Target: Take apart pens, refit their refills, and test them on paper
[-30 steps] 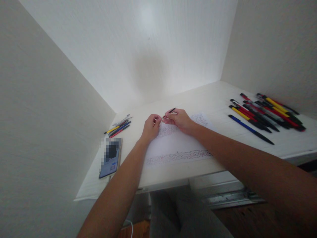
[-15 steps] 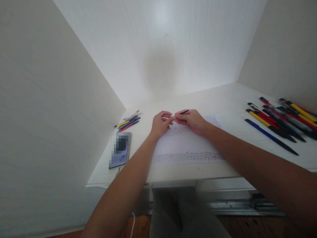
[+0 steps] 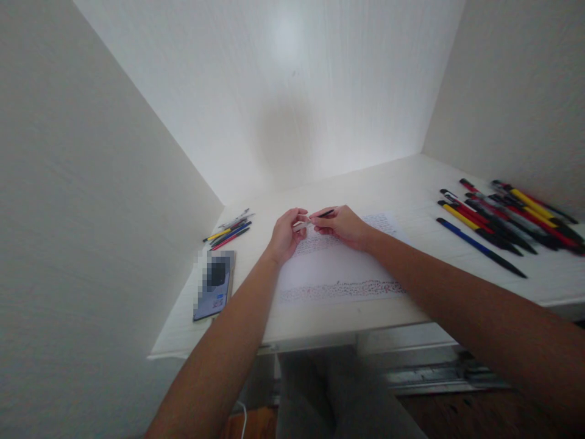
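Over a sheet of paper [image 3: 329,268] covered partly in handwriting, both my hands work close together. My right hand [image 3: 345,227] pinches a slim black pen part [image 3: 326,213], whose dark end sticks up between thumb and fingers. My left hand [image 3: 286,236] has its fingers curled around a pale, slim piece [image 3: 301,225], which looks like a pen barrel but is too small to make out surely. The tips of the two hands nearly meet, and the contact between the pieces is hidden.
On the right lies a pile of red, yellow and black pens [image 3: 507,213], with a blue pen [image 3: 479,247] in front. A smaller group of pens [image 3: 231,231] and a phone [image 3: 214,285] lie at left. White panels [image 3: 292,122] enclose the desk.
The view has shifted, so things sit further left. My fingertips have drawn slightly apart, and the pale piece now shows between the left fingers.
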A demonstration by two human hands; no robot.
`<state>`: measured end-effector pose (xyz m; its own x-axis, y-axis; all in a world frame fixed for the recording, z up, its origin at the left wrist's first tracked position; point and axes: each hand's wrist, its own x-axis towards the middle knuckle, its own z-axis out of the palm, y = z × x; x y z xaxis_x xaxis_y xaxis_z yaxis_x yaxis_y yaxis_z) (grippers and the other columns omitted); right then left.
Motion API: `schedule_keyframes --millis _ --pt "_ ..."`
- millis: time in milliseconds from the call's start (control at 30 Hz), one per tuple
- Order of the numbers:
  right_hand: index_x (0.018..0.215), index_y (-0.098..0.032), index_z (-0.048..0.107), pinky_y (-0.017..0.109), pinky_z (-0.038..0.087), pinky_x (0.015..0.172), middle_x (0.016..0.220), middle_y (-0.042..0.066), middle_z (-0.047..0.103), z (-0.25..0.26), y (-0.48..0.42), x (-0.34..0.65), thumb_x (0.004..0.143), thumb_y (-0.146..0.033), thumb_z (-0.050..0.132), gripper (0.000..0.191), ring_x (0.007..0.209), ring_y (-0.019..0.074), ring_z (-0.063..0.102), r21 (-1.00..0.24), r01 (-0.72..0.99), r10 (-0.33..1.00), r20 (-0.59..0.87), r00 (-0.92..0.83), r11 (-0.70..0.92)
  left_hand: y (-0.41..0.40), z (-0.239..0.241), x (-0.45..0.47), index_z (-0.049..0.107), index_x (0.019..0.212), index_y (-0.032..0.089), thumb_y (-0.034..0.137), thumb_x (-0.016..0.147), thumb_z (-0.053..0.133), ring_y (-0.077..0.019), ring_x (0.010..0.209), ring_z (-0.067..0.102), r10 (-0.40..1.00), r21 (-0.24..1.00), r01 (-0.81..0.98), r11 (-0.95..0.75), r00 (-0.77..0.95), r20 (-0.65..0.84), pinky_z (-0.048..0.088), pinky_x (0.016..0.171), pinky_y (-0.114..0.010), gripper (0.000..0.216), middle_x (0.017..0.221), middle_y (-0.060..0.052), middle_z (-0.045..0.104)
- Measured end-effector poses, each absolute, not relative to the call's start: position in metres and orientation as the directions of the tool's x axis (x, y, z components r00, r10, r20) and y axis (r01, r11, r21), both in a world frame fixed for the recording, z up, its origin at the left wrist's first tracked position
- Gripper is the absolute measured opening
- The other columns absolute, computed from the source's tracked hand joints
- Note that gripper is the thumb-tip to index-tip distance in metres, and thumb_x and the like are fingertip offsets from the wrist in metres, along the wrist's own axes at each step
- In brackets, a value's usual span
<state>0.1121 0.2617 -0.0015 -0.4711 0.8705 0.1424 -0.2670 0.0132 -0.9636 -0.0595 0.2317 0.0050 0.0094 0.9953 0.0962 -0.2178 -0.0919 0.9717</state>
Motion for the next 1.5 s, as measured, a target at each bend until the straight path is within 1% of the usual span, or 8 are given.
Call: schedule_keyframes --millis 100,267,467,600,733,867,1067,1500 --pt "0.073 -0.014 0.071 0.025 0.033 0.047 0.059 0.0 0.056 -0.001 0.263 0.113 0.084 -0.035 0.078 0.024 0.052 0.0099 0.044 -0.984 -0.136 0.858 0.165 -0.486 0.113 0.231 0.005 -0.063 0.062 0.091 0.017 0.014 0.078 0.057 -0.0071 0.053 0.046 0.991 0.94 -0.342 -0.02 0.117 0.064 0.037 0.049 -0.022 0.014 0.085 -0.003 0.062" --pt "0.08 -0.014 0.069 0.025 0.038 0.05 0.071 0.006 0.06 0.008 0.263 0.115 0.104 -0.034 0.052 0.035 0.055 0.0112 0.049 -0.965 -0.259 0.9 0.081 -0.428 -0.037 0.231 0.001 -0.067 0.067 0.097 0.013 0.002 0.072 0.067 -0.0116 0.077 0.063 0.952 0.929 -0.371 0.014 0.288 0.101 0.05 0.07 -0.024 0.027 0.1 -0.007 0.067" --pt "0.084 -0.014 0.07 0.024 0.04 0.05 0.073 0.008 0.064 0.011 0.264 0.118 0.103 -0.029 0.052 0.031 0.059 0.0128 0.056 -0.985 -0.164 0.924 0.013 -0.382 -0.054 0.23 -0.005 -0.07 0.065 0.122 0.011 0.012 0.079 0.076 -0.0251 0.108 0.067 0.912 0.947 -0.318 0.047 0.4 0.089 0.048 0.102 -0.04 0.044 0.121 -0.018 0.067" --pt "0.086 -0.014 0.071 0.022 0.038 0.047 0.072 0.008 0.065 0.01 0.264 0.119 0.102 -0.033 0.056 0.028 0.061 0.0138 0.058 -0.997 -0.072 0.895 0.031 -0.445 -0.002 0.228 -0.003 -0.068 0.063 0.125 0.012 0.011 0.079 0.076 -0.0248 0.102 0.07 0.925 0.965 -0.255 0.063 0.377 0.039 0.051 0.098 -0.04 0.047 0.106 -0.015 0.073" --pt "0.106 -0.014 0.07 0.021 0.039 0.045 0.071 0.005 0.062 0.014 0.263 0.12 0.1 -0.031 0.059 0.02 0.056 0.0117 0.053 -0.991 -0.084 0.944 0.123 -0.307 0.102 0.221 0.006 -0.064 0.065 0.119 0.01 0.011 0.079 0.077 -0.0235 0.086 0.072 0.928 0.981 -0.157 0.115 0.369 -0.05 0.055 0.088 -0.039 0.042 0.093 -0.015 0.075" --pt "0.142 -0.014 0.05 0.023 0.046 0.049 0.07 0.0 0.062 0.015 0.265 0.123 0.09 -0.02 0.071 0.056 0.056 0.0132 0.055 -0.963 -0.082 0.946 0.268 -0.182 0.257 0.218 0.012 -0.061 0.063 0.118 0.01 0.014 0.078 0.078 -0.0226 0.083 0.072 0.932 0.988 -0.104 0.115 0.354 -0.072 0.056 0.085 -0.039 0.044 0.091 -0.015 0.074" --pt "0.122 -0.008 0.066 0.024 0.048 0.051 0.086 0.01 0.072 0.012 0.266 0.123 0.093 -0.02 0.066 0.032 0.062 0.0138 0.061 -0.948 -0.009 0.923 0.312 -0.225 0.318 0.223 0.003 -0.064 0.062 0.121 0.01 0.018 0.078 0.079 -0.0223 0.084 0.071 0.929 0.995 -0.069 0.069 0.369 -0.039 0.056 0.085 -0.039 0.046 0.093 -0.015 0.074" --pt "0.143 -0.018 0.054 0.023 0.051 0.059 0.11 0.01 0.071 0.023 0.267 0.128 0.102 -0.03 0.056 0.043 0.086 0.0173 0.066 -0.938 -0.029 0.89 0.337 -0.308 0.345 0.214 0.016 -0.064 0.059 0.124 0.012 0.013 0.077 0.076 -0.0217 0.079 0.071 0.877 0.986 -0.078 0.146 0.471 -0.093 0.055 0.084 -0.04 0.05 0.087 -0.01 0.073"
